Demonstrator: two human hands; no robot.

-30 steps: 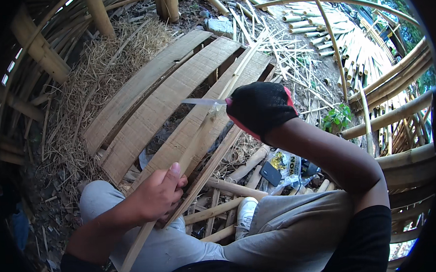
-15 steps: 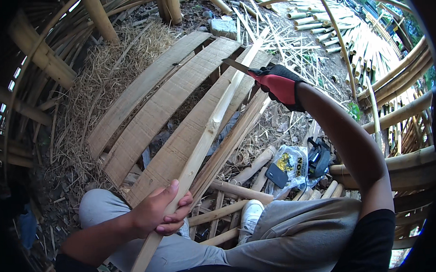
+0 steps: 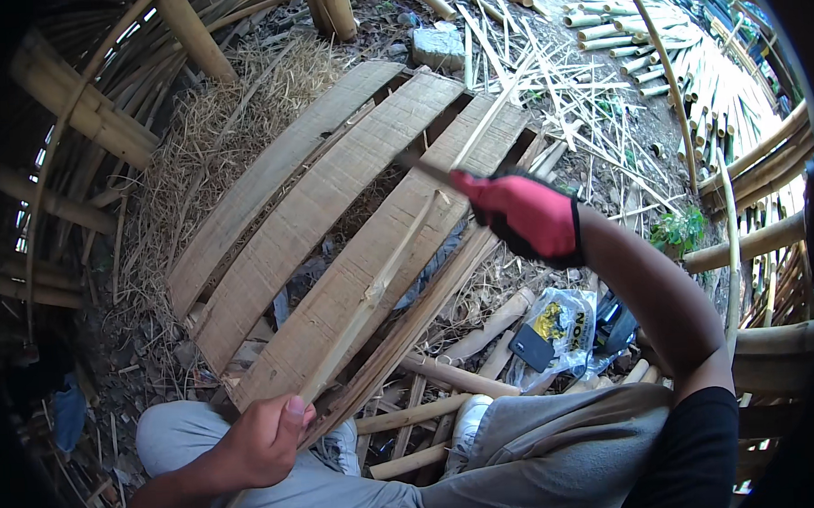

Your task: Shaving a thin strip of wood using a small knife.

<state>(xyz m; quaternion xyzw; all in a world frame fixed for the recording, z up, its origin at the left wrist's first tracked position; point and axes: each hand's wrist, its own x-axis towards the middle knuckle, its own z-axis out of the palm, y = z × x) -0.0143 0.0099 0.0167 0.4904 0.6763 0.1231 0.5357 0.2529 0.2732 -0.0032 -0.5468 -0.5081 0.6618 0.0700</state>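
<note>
My bare left hand (image 3: 268,443) is closed around the lower part of a long pale bamboo strip (image 3: 360,315), just above my lap. From there the strip slants away over a slatted wooden platform (image 3: 301,218) toward its far right corner. My right hand (image 3: 531,217), in a red and black glove, grips a knife (image 3: 432,171). The dark blade points left and crosses over the strip's upper half; it is slightly blurred, and I cannot tell whether it touches. The knife's handle is mostly hidden in the glove.
Dry straw (image 3: 228,116) lies left of the platform. To its right are a clear plastic bag (image 3: 569,329), a dark phone-like object (image 3: 531,347) and bamboo pieces (image 3: 453,375). Cut bamboo poles (image 3: 690,87) are piled at the far right; a stone block (image 3: 437,47) sits behind.
My right hand has drawn the knife nearer along the strip. My left hand has moved slightly down and left, its grip now tighter, and the strip sits lower against the platform.
</note>
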